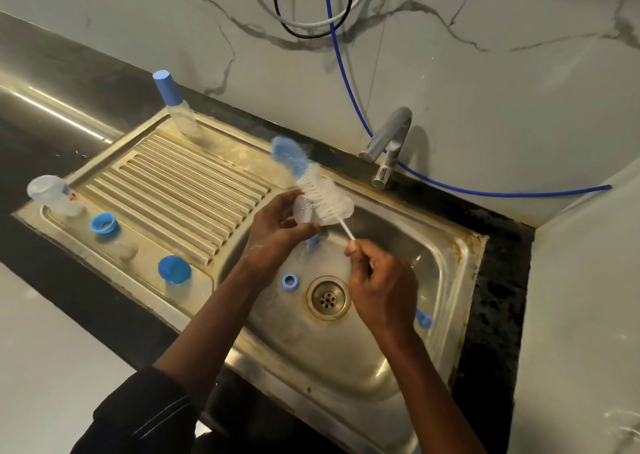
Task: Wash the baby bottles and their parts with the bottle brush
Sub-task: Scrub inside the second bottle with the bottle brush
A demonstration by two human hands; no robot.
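Blue-tipped bottle brush [320,197] across clear part [302,212], left hand [273,235] grip

A steel sink [446,280] with a drain [328,297], a tap [389,147], and 3 hoses [337,55].

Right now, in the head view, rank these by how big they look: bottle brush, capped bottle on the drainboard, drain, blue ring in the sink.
1. bottle brush, though it is held up nearer the camera, which enlarges it
2. capped bottle
3. drain
4. blue ring
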